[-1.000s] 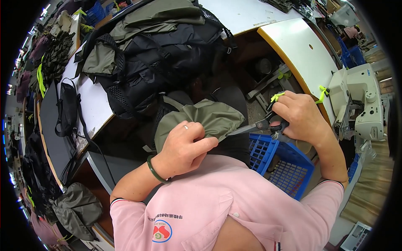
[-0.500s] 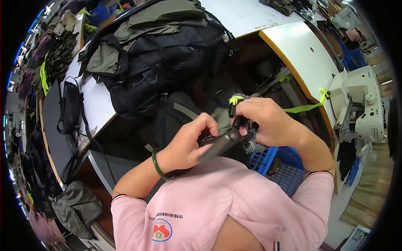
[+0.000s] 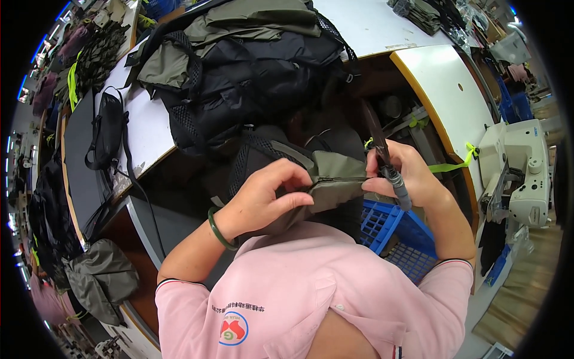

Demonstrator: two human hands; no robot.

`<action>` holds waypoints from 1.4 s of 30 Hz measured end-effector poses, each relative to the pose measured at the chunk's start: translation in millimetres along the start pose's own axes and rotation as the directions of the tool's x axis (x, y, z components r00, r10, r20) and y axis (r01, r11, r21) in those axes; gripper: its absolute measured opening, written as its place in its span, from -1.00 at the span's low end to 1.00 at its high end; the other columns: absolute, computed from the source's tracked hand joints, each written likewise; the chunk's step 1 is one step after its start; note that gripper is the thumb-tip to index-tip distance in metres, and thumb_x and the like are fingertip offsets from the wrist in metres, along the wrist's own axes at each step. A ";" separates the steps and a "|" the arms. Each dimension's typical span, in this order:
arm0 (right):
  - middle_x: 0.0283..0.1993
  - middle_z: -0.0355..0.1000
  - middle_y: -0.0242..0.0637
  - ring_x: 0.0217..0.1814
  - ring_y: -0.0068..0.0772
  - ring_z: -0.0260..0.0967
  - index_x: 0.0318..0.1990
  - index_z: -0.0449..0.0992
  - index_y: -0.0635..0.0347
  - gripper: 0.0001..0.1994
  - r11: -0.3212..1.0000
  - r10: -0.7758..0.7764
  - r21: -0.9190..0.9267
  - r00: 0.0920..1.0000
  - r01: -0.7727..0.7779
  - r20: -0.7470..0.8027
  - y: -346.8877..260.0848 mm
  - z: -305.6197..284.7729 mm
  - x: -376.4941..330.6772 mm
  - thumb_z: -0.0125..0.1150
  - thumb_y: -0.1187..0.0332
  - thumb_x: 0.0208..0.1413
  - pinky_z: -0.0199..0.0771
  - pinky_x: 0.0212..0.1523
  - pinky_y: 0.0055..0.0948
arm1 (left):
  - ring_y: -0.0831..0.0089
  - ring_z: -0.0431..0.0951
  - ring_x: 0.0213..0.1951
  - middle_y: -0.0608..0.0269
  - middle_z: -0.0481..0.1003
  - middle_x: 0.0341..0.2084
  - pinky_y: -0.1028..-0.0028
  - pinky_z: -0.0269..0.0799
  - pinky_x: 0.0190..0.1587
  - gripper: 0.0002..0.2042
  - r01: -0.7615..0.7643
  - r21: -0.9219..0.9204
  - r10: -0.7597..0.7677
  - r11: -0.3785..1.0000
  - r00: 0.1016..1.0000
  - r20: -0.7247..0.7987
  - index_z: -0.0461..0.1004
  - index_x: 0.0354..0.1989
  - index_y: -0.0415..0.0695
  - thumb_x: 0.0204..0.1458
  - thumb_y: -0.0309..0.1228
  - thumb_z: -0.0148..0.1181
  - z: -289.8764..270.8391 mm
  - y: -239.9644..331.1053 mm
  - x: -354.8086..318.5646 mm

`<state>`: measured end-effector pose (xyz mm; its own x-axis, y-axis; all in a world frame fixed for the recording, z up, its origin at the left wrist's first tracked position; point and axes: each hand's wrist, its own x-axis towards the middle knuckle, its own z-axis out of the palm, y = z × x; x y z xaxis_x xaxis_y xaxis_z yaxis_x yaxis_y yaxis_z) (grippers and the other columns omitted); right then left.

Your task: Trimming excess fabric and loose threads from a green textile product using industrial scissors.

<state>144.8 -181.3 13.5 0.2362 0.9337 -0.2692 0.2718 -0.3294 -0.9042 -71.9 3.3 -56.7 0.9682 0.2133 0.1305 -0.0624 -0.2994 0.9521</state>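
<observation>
1. Tabletop [image 3: 149, 134] in white curves round the person's front and left, so stock stays within reach.
2. Heaped on it lies a pile of black and olive backpacks [image 3: 245, 66], mesh panels outward, well apart from both hands.
3. Right of the person stands a white sewing machine [image 3: 526, 173] on its own white surface.
4. A blue plastic crate [image 3: 397, 236] sits low by the right forearm, under the work, placed where a finished piece could drop.
5. A black strap bag [image 3: 107, 128] lies flat on the left part of the tabletop; an olive bag [image 3: 101, 281] lies lower left, below the tabletop's edge.
6. The olive and black pouch [image 3: 323, 179] is held in the air close to the chest, between both hands, above the crate.
7. The left hand [image 3: 269, 197] is closed on the pouch's near flap, fingers curled over the top, apparently to pull the fabric taut. A green bangle [image 3: 218, 230] circles that wrist.
8. The right hand [image 3: 403, 176] pinches the pouch's far end and also grips a slim dark tool with a grey handle [image 3: 391, 170], the blade pointing up and away from the fabric.
9. A neon-yellow ribbon [image 3: 451, 164] trails from behind the right hand toward the sewing machine.
</observation>
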 end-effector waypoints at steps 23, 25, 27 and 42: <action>-0.43 0.36 -0.40 -0.36 -0.59 0.30 -0.33 0.41 0.22 -0.72 0.998 0.026 0.060 1.000 -0.026 -0.003 20.9 21.4 -17.0 0.48 0.43 -0.07 0.35 -0.35 -0.54 | 0.69 0.42 -0.30 0.44 0.48 -0.37 0.63 0.37 -0.20 -0.81 0.402 -0.426 -0.296 0.810 0.909 0.294 0.48 -0.26 -0.21 0.02 -0.47 0.36 11.4 0.9 2.0; -0.44 0.37 -0.37 -0.37 -0.53 0.34 -0.33 0.42 0.23 -0.68 1.000 0.012 -0.028 1.000 -0.013 -0.020 16.1 16.1 -18.0 0.52 0.37 -0.11 0.37 -0.35 -0.50 | 0.68 0.42 -0.31 0.41 0.50 -0.37 0.62 0.38 -0.21 -0.83 0.432 -0.449 -0.324 0.782 0.897 0.300 0.49 -0.27 -0.22 0.03 -0.45 0.35 11.6 -1.0 0.7; -0.42 0.40 -0.26 -0.37 -0.26 0.41 -0.32 0.43 0.25 -0.54 0.710 -0.380 -0.648 0.925 0.274 -0.026 8.7 2.7 -18.8 0.59 0.21 -0.26 0.43 -0.33 -0.37 | 0.68 0.42 -0.32 0.42 0.49 -0.39 0.62 0.37 -0.22 -0.83 0.406 -0.451 -0.307 0.794 0.910 0.278 0.49 -0.28 -0.22 0.03 -0.47 0.35 13.5 -2.4 0.5; -0.46 0.40 -0.18 -0.29 -0.05 0.44 -0.42 0.41 0.20 -0.55 0.520 -0.103 -0.824 0.974 0.227 0.203 -21.6 -14.0 -25.7 0.50 0.09 -0.32 0.43 -0.31 -0.17 | 0.68 0.42 -0.35 0.39 0.50 -0.43 0.62 0.36 -0.26 -0.86 0.361 -0.374 -0.263 0.854 0.921 0.288 0.48 -0.29 -0.23 0.02 -0.49 0.31 20.8 5.8 2.9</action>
<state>145.8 -200.2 44.5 0.0124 0.9716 -0.2363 0.9633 -0.0750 -0.2577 -64.4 -17.1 -56.6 0.9776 0.0068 -0.2102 0.2061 0.1692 0.9638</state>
